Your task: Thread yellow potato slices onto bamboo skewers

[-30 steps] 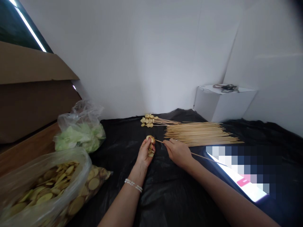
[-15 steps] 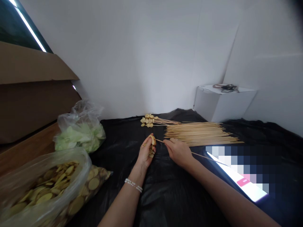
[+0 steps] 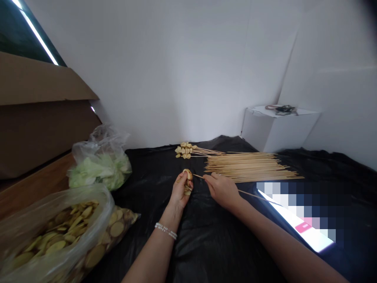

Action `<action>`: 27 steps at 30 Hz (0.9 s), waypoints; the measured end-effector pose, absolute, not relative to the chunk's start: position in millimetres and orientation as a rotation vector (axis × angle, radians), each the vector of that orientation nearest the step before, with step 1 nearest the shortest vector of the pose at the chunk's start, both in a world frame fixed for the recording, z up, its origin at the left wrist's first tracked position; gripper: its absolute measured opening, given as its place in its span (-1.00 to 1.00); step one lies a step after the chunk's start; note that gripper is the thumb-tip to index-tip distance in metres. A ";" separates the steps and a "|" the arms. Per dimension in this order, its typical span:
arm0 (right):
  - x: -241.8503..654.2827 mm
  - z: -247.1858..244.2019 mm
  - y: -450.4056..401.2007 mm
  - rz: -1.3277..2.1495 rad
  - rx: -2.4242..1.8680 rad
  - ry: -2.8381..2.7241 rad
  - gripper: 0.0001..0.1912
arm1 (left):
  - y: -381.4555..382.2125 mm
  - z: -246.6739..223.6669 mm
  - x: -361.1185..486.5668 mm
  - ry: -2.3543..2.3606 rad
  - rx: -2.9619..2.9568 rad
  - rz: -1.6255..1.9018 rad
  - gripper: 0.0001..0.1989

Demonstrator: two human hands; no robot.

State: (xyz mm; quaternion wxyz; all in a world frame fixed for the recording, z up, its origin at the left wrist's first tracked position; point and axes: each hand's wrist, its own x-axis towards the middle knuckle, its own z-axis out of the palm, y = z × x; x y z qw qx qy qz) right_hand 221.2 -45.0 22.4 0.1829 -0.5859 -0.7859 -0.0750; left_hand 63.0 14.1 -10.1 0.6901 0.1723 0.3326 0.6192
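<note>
My left hand (image 3: 179, 192) is closed around a few potato slices, with one pale slice (image 3: 187, 173) pinched upright at the fingertips. A thin wooden skewer (image 3: 250, 194) runs through my right hand (image 3: 221, 190), whose fingers grip it near its front end. The skewer's tip points left and meets the edge of the pinched slice; I cannot tell whether it has gone in. Behind my hands lie skewers with potato slices threaded on their ends (image 3: 185, 150). Beside them is a wide row of bare skewers (image 3: 244, 167).
At the left, an open plastic bag (image 3: 103, 196) holds many potato slices, and a tied bag of pale green leaves (image 3: 101, 169) sits behind it. A lit phone (image 3: 294, 220) lies right on the black sheet (image 3: 206, 243). A white box (image 3: 277, 129) stands by the wall.
The pinched slice has shifted slightly left and tilted in my left fingers. My right hand and the skewer have hardly moved.
</note>
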 end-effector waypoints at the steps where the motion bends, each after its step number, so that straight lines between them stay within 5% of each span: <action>1: 221.1 22.4 -45.1 -0.214 -1.646 -2.218 -0.64 | 14.1 -9.3 63.0 0.739 0.368 1.377 -0.83; 27: 219.7 19.0 -43.6 -0.168 -1.654 -2.275 -0.64 | 13.0 -6.6 62.5 0.689 0.270 1.353 -0.93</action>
